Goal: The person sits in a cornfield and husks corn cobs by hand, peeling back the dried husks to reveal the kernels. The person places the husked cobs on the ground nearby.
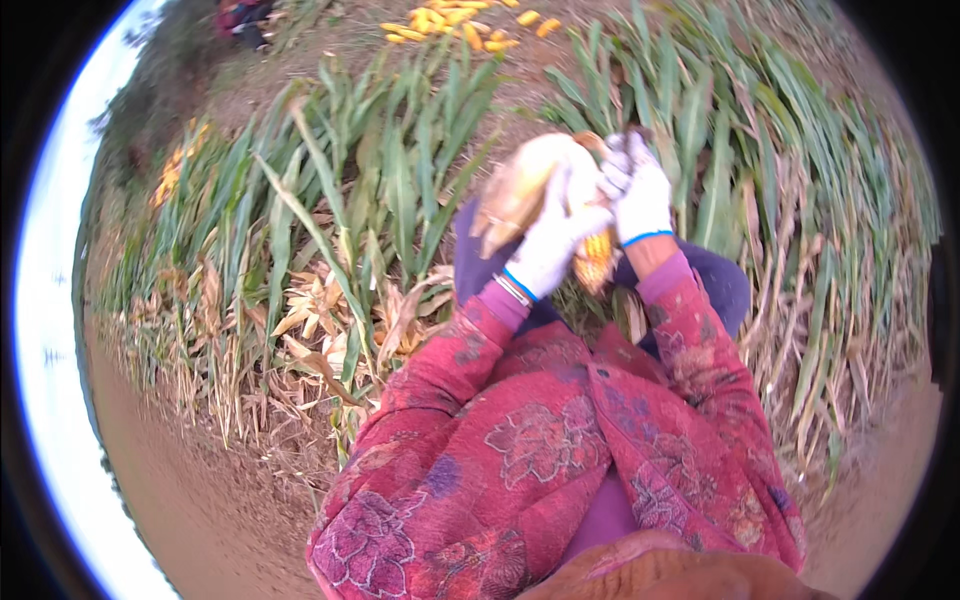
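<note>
In front of my bent knees, my left hand (555, 236), in a white knit glove with a blue cuff edge, grips a partly husked ear of corn (594, 259). Yellow kernels show at its lower end, pointing toward me. Pale husk leaves (517, 187) spread to the left, over my left knee. Close against the ear's upper right side is my right hand (643, 195), gloved alike, with its fingers curled at the husk. Something dark and blurred (637, 136) shows at those fingers; what it is cannot be made out.
Laid corn stalks with green leaves flank me on the left (397, 157) and right (810, 165). Husked yellow ears (442, 19) lie in a heap on the soil ahead. Dry husks (315, 304) lie at my left. Another person (244, 19) is at the far upper left.
</note>
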{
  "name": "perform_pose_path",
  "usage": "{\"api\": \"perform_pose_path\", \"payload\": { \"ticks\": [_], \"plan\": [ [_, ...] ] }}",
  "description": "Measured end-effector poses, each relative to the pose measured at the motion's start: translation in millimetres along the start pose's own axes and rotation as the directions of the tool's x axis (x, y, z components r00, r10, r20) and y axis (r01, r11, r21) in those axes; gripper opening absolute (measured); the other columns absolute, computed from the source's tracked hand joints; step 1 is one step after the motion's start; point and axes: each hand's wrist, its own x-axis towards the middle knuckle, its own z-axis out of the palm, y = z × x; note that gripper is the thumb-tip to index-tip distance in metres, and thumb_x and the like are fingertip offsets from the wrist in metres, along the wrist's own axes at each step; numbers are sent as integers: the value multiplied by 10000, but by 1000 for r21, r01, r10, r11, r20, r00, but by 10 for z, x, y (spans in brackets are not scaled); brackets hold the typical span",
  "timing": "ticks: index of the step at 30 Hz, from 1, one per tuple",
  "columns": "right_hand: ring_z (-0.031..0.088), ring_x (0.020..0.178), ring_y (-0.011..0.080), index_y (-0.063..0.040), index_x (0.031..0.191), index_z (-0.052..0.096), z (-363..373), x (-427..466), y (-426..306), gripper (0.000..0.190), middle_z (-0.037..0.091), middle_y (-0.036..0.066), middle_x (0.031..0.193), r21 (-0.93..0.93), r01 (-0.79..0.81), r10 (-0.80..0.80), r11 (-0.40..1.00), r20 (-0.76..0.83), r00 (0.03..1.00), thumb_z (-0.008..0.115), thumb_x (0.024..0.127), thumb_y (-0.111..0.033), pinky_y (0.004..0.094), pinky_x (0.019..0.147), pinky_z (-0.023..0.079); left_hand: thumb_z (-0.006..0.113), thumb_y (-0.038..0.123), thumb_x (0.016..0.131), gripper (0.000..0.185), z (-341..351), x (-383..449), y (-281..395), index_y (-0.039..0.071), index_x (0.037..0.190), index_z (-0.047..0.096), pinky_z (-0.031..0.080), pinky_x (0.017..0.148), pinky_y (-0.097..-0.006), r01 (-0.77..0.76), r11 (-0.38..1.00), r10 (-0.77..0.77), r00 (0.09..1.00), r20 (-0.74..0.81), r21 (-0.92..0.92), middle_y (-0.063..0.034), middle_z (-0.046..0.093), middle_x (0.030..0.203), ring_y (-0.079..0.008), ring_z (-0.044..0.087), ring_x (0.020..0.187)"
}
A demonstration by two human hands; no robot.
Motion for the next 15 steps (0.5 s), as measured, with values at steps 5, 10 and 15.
{"api": "perform_pose_path", "payload": {
  "ticks": [5,10,15],
  "plan": [
    [304,444,63,-110,949,661,-554,1177,-184,272,437,-88,628,176,46,-66,983,111,992,637,1099,-335,266,401,223,745,71,919,1013,266,-62,42,146,1745,164,579,980,-342,26,1000,-25,985,172,-8,-100,432,1649,-212,581,1328],
    [322,492,80,-88,989,685,-641,1743,-667,268,508,-61,692,40,237,-238,971,37,971,661,1091,-335,275,451,235,771,144,907,991,229,-424,122,131,1728,216,560,1000,-342,136,990,-143,970,195,48,-117,467,1587,-212,593,1300],
    [465,579,95,-100,1065,732,-1462,2548,-1361,333,645,-43,801,-154,360,-373,920,-67,925,595,1115,-399,268,515,356,776,238,903,1008,240,-596,42,104,1725,207,301,1264,-360,23,977,-96,935,342,212,-131,323,1711,-222,317,1574]
  ]
}}
